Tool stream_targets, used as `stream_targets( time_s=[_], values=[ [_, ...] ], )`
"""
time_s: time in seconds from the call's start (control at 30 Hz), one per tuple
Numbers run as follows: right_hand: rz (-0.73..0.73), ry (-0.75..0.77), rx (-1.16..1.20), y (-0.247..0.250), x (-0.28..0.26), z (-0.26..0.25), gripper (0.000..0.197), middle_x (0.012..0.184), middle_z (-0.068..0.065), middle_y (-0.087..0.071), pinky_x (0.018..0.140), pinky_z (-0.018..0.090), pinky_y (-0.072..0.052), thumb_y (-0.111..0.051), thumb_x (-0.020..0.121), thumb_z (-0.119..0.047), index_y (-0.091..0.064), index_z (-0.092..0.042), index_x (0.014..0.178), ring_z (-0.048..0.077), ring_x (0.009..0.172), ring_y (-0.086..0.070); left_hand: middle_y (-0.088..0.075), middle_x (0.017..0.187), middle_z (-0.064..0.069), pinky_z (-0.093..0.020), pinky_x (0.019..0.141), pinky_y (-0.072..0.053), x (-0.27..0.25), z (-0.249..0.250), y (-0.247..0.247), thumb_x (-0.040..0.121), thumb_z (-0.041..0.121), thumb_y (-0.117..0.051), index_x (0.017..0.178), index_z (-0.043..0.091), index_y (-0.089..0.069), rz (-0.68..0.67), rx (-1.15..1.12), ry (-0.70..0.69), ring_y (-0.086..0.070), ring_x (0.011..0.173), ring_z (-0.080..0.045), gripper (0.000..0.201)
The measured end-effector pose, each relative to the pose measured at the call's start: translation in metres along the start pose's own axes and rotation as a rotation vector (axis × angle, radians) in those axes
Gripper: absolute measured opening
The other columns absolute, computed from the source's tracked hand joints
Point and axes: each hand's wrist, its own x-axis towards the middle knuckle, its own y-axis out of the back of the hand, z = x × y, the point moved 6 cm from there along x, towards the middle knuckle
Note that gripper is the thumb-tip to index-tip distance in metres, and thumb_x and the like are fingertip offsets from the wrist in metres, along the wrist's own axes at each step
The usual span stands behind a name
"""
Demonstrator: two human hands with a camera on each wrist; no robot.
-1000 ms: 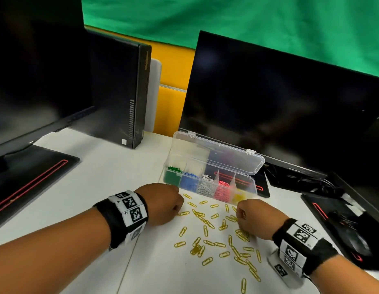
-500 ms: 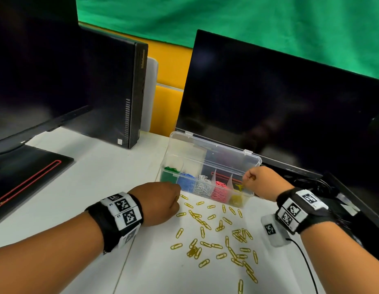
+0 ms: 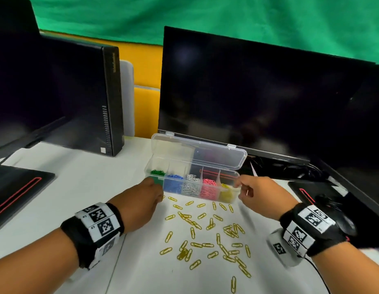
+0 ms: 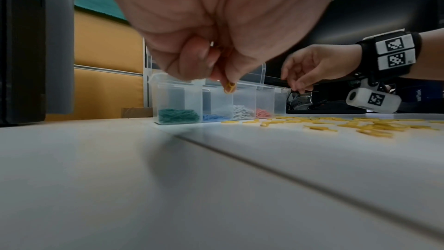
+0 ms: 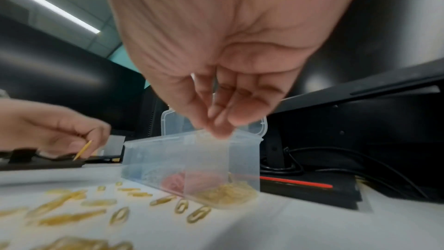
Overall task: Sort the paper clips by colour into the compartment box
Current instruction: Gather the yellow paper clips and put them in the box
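A clear compartment box [image 3: 234,199] stands lid-open on the white table, holding green, blue, white, pink and yellow clips in separate compartments from left to right. Several loose yellow paper clips [image 3: 207,230] lie scattered in front of it. My left hand [image 3: 156,194] hovers by the box's green end and pinches one yellow clip [image 4: 229,87] between thumb and fingers. My right hand [image 3: 240,186] is at the box's right end, above the yellow compartment [image 5: 228,193]. Its fingers [image 5: 217,126] point down loosely, and no clip shows between them.
A large dark monitor [image 3: 269,98] stands right behind the box, with cables [image 3: 290,166] under it. A black PC tower [image 3: 108,98] and a monitor base [image 3: 18,187] are at the left. A black mouse [image 3: 345,223] lies at the right.
My right hand rose from the clip pile to the yellow compartment and its fingers loosened. My left hand moved forward from the pile toward the box's green end with a clip.
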Motion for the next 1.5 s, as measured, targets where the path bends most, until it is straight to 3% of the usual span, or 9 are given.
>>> stream_targets(
  time_s=[0.17,0.33,0.5,0.63,0.73,0.97,1.13,1.33,1.5],
  values=[
    [-0.012,0.063,-0.060,-0.010,-0.010,0.001,0.004,0.086,-0.011,-0.065,0.068,0.022,-0.048,-0.062,0.093,-0.031,-0.060,-0.033,0.089,0.009,0.079,-0.061,-0.054,0.120,0.004,-0.016,0.089,-0.046,0.015,0.018,0.013,0.105,0.023,-0.045,0.120,0.022,-0.058,-0.019,0.079,-0.039,-0.059,0.100,-0.013,0.021],
    [-0.249,0.019,-0.099,-0.038,-0.006,0.010,0.033,0.124,-0.014,-0.065,0.096,0.030,-0.050,-0.054,0.096,-0.036,-0.066,-0.037,0.126,0.014,0.108,-0.061,-0.062,0.110,-0.001,-0.020,0.079,-0.046,0.071,0.077,0.036,0.100,0.011,-0.051,0.113,0.017,-0.064,0.038,0.071,-0.134,-0.056,0.092,-0.015,0.020],
    [-0.241,0.036,-0.156,-0.053,-0.005,0.004,0.030,0.110,-0.003,-0.059,0.088,0.036,-0.051,-0.048,0.096,-0.036,-0.064,-0.031,0.121,0.023,0.106,-0.059,-0.058,0.094,-0.002,-0.036,0.082,-0.051,0.134,0.123,0.030,0.093,0.006,-0.050,0.087,0.017,-0.063,-0.033,0.039,-0.159,-0.059,0.087,-0.025,0.018],
    [-0.194,0.105,-0.195,-0.056,-0.004,0.001,0.029,0.102,0.001,-0.058,0.074,0.031,-0.041,-0.046,0.100,-0.030,-0.062,-0.028,0.124,0.028,0.101,-0.060,-0.066,0.117,-0.007,-0.036,0.090,-0.053,0.160,0.146,0.015,0.097,0.010,-0.050,0.134,0.022,-0.053,-0.106,0.057,-0.176,-0.063,0.103,-0.027,0.039],
    [-0.189,0.162,-0.182,-0.057,-0.004,-0.002,0.034,0.114,0.001,-0.061,0.076,0.032,-0.047,-0.048,0.099,-0.028,-0.061,-0.033,0.131,0.027,0.102,-0.061,-0.064,0.124,-0.002,-0.027,0.092,-0.047,0.167,0.152,0.015,0.096,0.016,-0.053,0.145,0.024,-0.045,-0.098,0.032,-0.180,-0.061,0.112,-0.024,0.050],
    [-0.213,0.245,-0.175,-0.055,-0.007,-0.010,0.025,0.102,0.000,-0.058,0.071,0.030,-0.045,-0.048,0.100,-0.030,-0.071,-0.024,0.108,0.023,0.090,-0.059,-0.069,0.107,0.009,-0.035,0.089,-0.054,0.125,0.125,0.053,0.093,0.018,-0.053,0.115,0.031,-0.067,-0.001,0.039,-0.162,-0.064,0.097,-0.015,0.029],
    [-0.179,0.226,-0.148,-0.054,-0.006,-0.011,0.014,0.089,-0.002,-0.060,0.061,0.027,-0.038,-0.051,0.096,-0.019,-0.052,-0.026,0.084,0.020,0.078,-0.056,-0.069,0.111,0.012,-0.025,0.084,-0.054,0.063,0.083,0.053,0.097,0.027,-0.056,0.114,0.033,-0.069,-0.088,0.107,-0.117,-0.061,0.090,-0.009,0.023],
    [-0.195,0.158,-0.091,-0.055,-0.006,-0.008,0.018,0.093,-0.008,-0.060,0.065,0.026,-0.043,-0.050,0.093,-0.014,-0.051,-0.032,0.092,0.018,0.082,-0.056,-0.050,0.147,0.011,-0.024,0.111,-0.038,0.035,0.051,0.009,0.100,0.044,-0.051,0.145,0.036,-0.047,-0.228,0.160,-0.060,-0.050,0.130,-0.011,0.046],
    [-0.254,0.170,-0.069,-0.056,-0.008,-0.013,0.024,0.109,-0.009,-0.054,0.076,0.022,-0.044,-0.051,0.096,-0.014,-0.062,-0.031,0.109,0.015,0.092,-0.054,-0.052,0.136,0.009,-0.019,0.104,-0.037,0.033,0.055,-0.012,0.102,0.041,-0.050,0.139,0.036,-0.056,-0.277,0.102,-0.151,-0.051,0.125,-0.013,0.038]
  ],
)
